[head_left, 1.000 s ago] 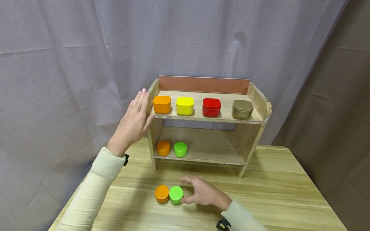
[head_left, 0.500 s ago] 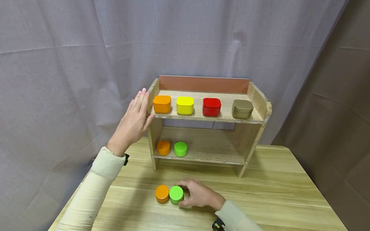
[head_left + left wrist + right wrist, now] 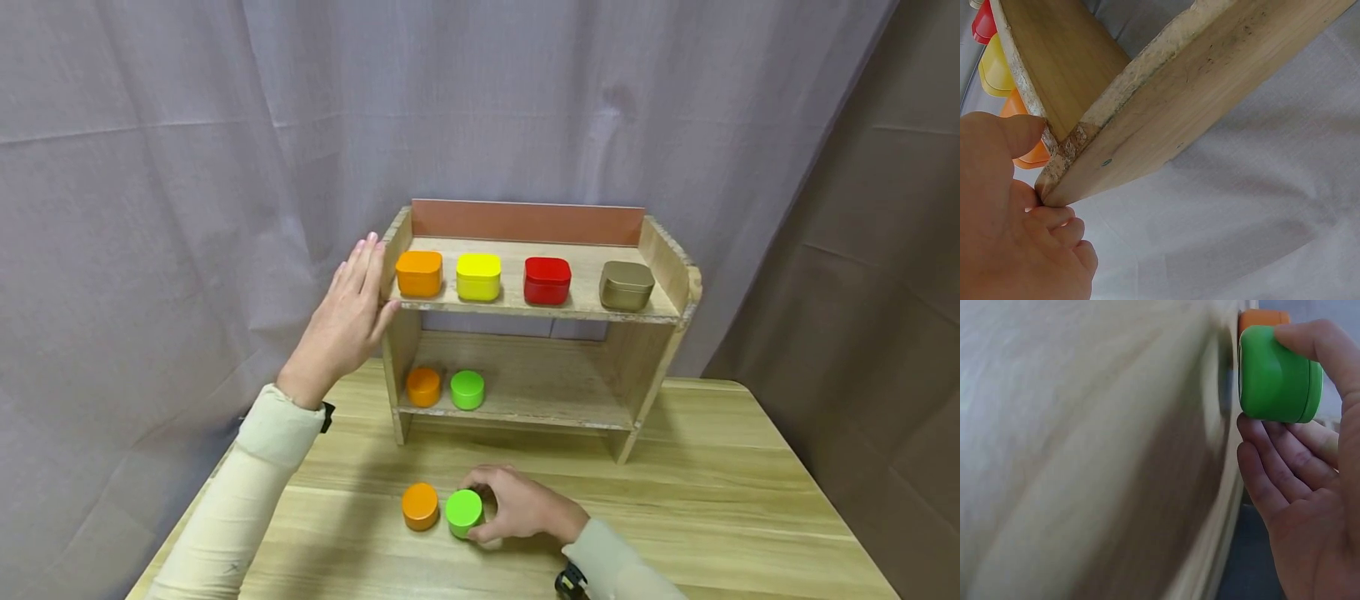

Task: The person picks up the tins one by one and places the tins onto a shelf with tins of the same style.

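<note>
My right hand [image 3: 517, 503] holds a round green lidded box [image 3: 464, 512] between thumb and fingers, low over the wooden table. The right wrist view shows the thumb on one side of the green box [image 3: 1275, 375] and fingertips on the other; whether its base touches the table I cannot tell. A round orange box [image 3: 420, 507] stands just left of it, with a small gap between. My left hand [image 3: 337, 321] rests along the left side panel of a small wooden shelf [image 3: 525, 311], fingers straight. Its thumb touches the front edge in the left wrist view.
On the top board stand squarish orange [image 3: 419, 274], yellow [image 3: 478, 277], red [image 3: 547, 281] and olive [image 3: 626, 286] boxes. The lower board holds round orange [image 3: 423, 387] and green [image 3: 467, 391] boxes at its left. Grey curtain [image 3: 525, 100] hangs behind.
My right hand has closed its thumb and fingers around the front green box and shifted it slightly right, away from the orange one. The left hand stays in place on the shelf.
</note>
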{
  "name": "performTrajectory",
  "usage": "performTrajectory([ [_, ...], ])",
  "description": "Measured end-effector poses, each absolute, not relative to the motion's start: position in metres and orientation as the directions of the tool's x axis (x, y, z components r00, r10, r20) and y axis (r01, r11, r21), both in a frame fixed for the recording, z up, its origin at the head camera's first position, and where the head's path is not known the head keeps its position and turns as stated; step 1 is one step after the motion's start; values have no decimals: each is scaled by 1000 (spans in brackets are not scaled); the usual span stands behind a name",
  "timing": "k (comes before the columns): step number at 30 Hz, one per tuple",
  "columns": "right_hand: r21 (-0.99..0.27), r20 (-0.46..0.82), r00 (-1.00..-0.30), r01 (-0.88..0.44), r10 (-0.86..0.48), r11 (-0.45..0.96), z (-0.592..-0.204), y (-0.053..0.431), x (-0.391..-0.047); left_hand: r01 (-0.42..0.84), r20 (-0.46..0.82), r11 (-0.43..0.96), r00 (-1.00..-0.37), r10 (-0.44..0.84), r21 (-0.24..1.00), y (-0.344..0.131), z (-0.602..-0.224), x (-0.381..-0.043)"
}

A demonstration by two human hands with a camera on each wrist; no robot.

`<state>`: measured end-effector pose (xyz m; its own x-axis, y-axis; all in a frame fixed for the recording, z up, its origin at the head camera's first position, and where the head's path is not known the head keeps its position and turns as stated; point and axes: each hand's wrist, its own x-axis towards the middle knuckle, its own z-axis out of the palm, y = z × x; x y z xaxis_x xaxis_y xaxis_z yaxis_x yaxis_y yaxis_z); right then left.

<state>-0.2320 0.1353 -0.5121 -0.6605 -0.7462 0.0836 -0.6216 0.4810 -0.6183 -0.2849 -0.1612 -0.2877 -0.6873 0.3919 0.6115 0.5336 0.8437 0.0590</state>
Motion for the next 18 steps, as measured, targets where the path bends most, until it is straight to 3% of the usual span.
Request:
performTrajectory([
  [18,-606,179,-667,-654,-724,453,-490,186,-233,540,621,839,-679,393,60,-161,-288,-285],
])
